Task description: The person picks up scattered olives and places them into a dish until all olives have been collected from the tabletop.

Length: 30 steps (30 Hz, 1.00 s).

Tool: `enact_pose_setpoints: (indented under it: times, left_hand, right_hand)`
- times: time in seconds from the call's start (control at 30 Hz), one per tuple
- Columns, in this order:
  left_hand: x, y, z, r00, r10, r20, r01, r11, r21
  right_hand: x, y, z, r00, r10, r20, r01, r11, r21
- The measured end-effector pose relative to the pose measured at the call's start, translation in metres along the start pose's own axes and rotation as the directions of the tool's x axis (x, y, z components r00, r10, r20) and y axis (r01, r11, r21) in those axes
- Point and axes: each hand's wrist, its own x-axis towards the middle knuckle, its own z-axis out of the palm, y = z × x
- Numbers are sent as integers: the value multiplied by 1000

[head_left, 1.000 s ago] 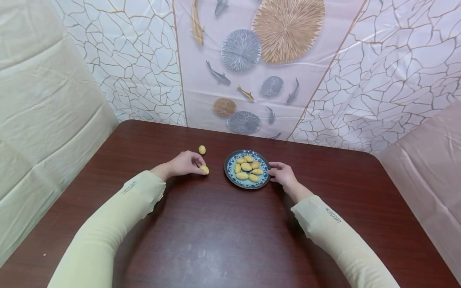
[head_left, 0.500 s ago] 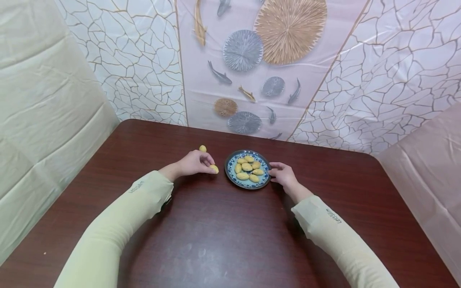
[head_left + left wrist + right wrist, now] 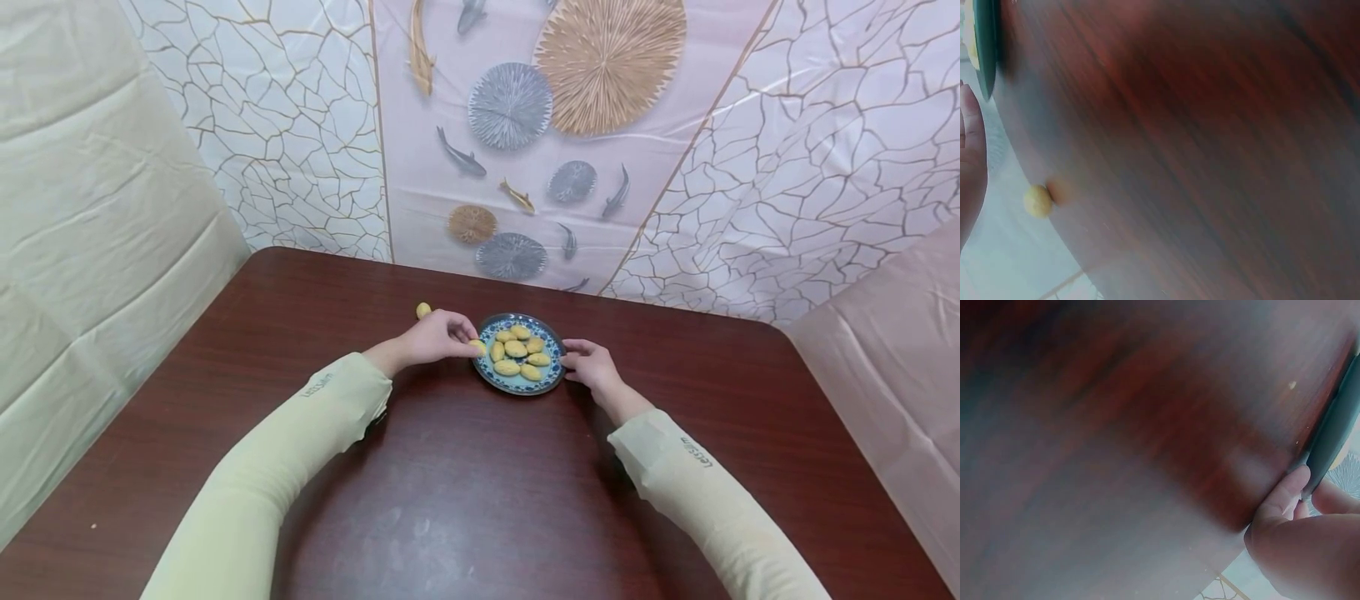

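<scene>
In the head view my left hand (image 3: 442, 335) pinches a small yellow oval piece (image 3: 478, 347), perhaps a fruit, at the left rim of a round plate (image 3: 517, 388). The plate has a dark edge and a blue floral pattern. Several similar yellow ovals (image 3: 515, 349) lie in it. At its right edge, my right hand (image 3: 591, 367) grips the rim; the right wrist view shows the thumb (image 3: 1297, 480) and fingers on either side of the plate (image 3: 1335, 419). In the left wrist view only part of my left hand (image 3: 969, 169) shows, and its held piece is hidden.
Behind my left hand, one more yellow oval (image 3: 423, 310) lies on the dark brown table (image 3: 450, 483); the left wrist view shows this loose oval (image 3: 1038, 200) too. A patterned cloth (image 3: 510, 167) hangs behind the table's far edge.
My left hand has moved right with the pinched yellow oval, from the table left of the plate to the plate's left rim. The right hand has stayed on the plate.
</scene>
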Motion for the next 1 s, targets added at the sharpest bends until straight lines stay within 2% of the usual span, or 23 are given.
enact_pose_setpoints:
  times: [0.1,0.33,0.5,0.73,1.0]
  left_hand:
    - [6,4,7,1000,22,15,-22,1000,15]
    - [14,14,21,996,80,28,-83,991,109]
    - [17,17,23,997,75,13,-76,994,78]
    - [17,17,8,997,72,-34,-71,997,37]
    - [16,6,-19,985,22,-169,-20,1000,12]
  right_hand:
    - [0,1,0,1000,4,1,-4,1000,0]
    - [1,1,-1,1000,1,2,-1,1000,1]
    - [1,0,0,1000,0,6,0,1000,1]
    - [0,-1,-1,1000,-1,8,1,1000,0]
    - [-1,-1,-1,1000,8,5,-8,1000,8]
